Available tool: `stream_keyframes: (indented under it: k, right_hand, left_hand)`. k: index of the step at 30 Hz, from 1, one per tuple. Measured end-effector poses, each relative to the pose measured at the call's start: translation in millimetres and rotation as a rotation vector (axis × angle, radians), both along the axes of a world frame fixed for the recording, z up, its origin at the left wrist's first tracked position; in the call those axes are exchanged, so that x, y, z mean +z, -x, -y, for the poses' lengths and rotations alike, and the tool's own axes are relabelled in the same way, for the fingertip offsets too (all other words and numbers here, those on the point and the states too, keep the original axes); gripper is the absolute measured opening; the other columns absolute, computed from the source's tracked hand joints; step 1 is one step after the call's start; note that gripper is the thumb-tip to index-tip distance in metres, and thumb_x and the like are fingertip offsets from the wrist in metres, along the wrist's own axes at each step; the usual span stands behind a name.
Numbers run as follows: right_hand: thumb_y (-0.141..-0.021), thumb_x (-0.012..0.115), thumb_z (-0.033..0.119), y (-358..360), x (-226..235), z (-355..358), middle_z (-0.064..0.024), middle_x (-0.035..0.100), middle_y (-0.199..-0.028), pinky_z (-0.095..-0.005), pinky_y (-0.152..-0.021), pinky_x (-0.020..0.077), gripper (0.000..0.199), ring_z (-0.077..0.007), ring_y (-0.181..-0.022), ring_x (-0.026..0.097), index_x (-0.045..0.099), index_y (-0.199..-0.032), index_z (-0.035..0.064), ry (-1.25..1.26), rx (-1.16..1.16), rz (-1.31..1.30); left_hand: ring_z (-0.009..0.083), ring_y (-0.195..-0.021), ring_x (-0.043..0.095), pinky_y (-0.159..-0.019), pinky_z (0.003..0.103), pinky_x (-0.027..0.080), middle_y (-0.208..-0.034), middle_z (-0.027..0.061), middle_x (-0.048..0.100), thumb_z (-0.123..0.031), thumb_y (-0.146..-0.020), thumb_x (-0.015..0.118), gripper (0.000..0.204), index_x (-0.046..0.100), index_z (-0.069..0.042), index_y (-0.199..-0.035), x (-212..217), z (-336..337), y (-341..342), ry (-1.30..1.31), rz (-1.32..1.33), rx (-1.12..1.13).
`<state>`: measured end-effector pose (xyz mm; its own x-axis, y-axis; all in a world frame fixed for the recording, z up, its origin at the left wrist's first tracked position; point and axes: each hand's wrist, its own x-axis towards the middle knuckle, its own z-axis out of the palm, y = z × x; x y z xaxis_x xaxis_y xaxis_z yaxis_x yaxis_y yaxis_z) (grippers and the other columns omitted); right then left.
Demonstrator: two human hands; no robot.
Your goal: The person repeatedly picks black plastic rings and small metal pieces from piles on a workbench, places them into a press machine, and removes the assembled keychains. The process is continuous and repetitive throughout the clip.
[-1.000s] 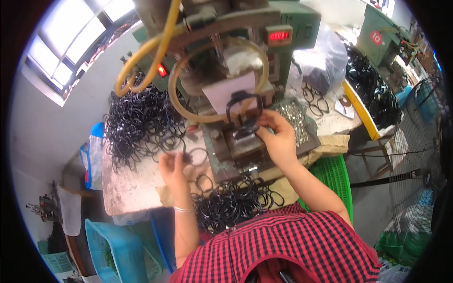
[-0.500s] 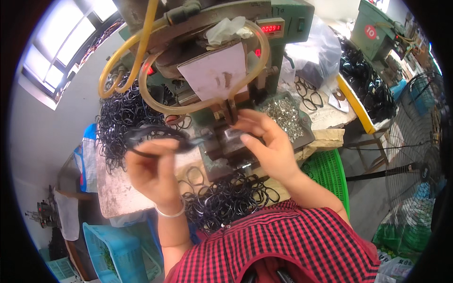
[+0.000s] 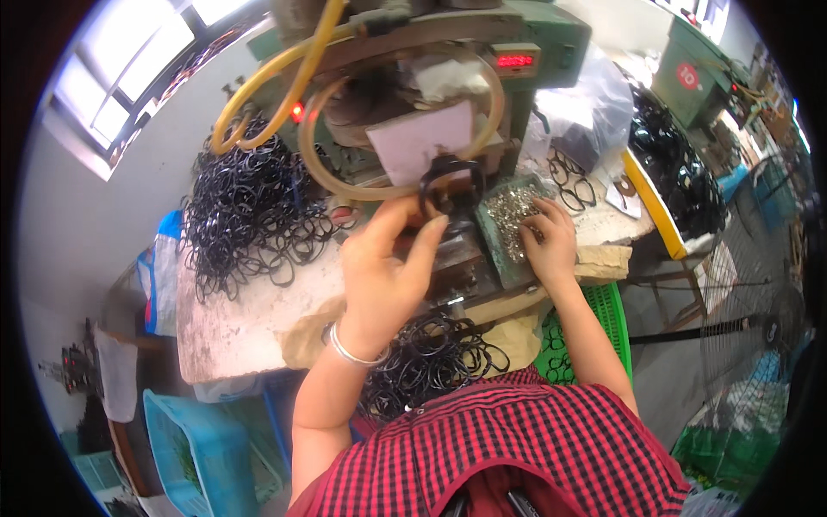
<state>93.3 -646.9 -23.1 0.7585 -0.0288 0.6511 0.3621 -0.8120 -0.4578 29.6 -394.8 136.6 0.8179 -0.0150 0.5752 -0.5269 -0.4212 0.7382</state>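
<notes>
The window [image 3: 138,60] at 10 o'clock glares white; the bag [image 3: 584,103] between 1 and 2 o'clock shines; the display [image 3: 515,61] blurs; fisheye edges bend.

The press [image 3: 551,52] stands on the desk [image 3: 228,336] between a heap of loops [image 3: 245,202], left, and a tray [image 3: 508,269] of metal pieces [image 3: 510,207], right; more loops [image 3: 431,362] lie in front, a crate [image 3: 220,444] below left, a basket [image 3: 613,323] below right.
</notes>
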Motion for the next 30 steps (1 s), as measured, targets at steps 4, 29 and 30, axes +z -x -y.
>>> stream_keyframes:
  k: [4,29,30]
  right_hand:
    - [-0.080,0.072,0.009,-3,2,-10,-0.0153,0.069,-0.101,-0.0440,-0.083,0.0510,0.014,-0.0359,-0.096,0.064,0.068,-0.093,0.0062,-0.085,-0.046,-0.081]
    - [-0.091,0.068,0.002,67,15,39,-0.0061,0.072,-0.092,-0.0266,-0.079,0.0514,0.012,-0.0115,-0.084,0.066,0.069,-0.102,-0.0027,-0.385,-0.070,-0.208]
    - [-0.090,0.068,0.001,75,12,49,-0.0056,0.072,-0.091,-0.0265,-0.079,0.0513,0.011,-0.0112,-0.085,0.065,0.070,-0.100,-0.0028,-0.356,-0.095,-0.163]
  left_hand:
    - [0.0084,-0.074,0.061,-0.065,0.023,0.049,-0.087,0.0051,0.069,-0.005,-0.088,0.075,0.019,0.066,0.002,-0.103,-4,5,6,0.011,0.067,0.059]
    - [0.0323,-0.111,0.056,-0.105,0.044,0.042,-0.135,0.0137,0.058,-0.010,-0.075,0.069,0.019,0.071,-0.011,-0.094,-139,-198,-67,-1.159,0.197,0.232]
    - [0.0316,-0.111,0.056,-0.105,0.044,0.041,-0.135,0.0138,0.058,-0.010,-0.075,0.069,0.020,0.071,-0.011,-0.095,-139,-200,-61,-1.191,0.178,0.195]
